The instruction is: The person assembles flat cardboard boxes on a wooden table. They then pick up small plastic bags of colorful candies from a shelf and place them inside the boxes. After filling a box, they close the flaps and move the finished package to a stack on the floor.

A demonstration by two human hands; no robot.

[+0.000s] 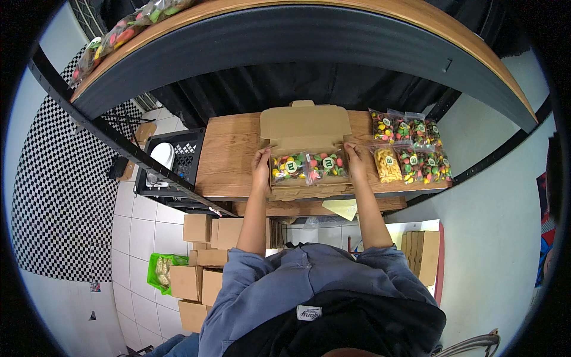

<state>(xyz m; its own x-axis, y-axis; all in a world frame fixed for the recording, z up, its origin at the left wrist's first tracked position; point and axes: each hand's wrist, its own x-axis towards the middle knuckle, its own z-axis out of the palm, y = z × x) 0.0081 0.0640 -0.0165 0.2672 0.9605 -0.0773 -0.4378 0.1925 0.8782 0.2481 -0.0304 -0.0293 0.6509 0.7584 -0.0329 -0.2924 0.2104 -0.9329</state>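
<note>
An open cardboard mailer box [305, 125] lies on the wooden shelf, its lid folded back away from me. Inside it, side by side, are two clear bags of colourful candies, the left bag [289, 168] and the right bag [328, 166], each with a round label. My left hand [261, 164] grips the box's left side wall between thumb and fingers. At the right side wall, my right hand [355, 161] holds the box in the same way.
Several candy bags [409, 163] and a bag of pale yellow snacks [388, 164] stand at the shelf's right. A black plastic crate [200, 154] is at left. Cardboard boxes [186, 282] are stacked below. An upper shelf [285, 38] spans overhead.
</note>
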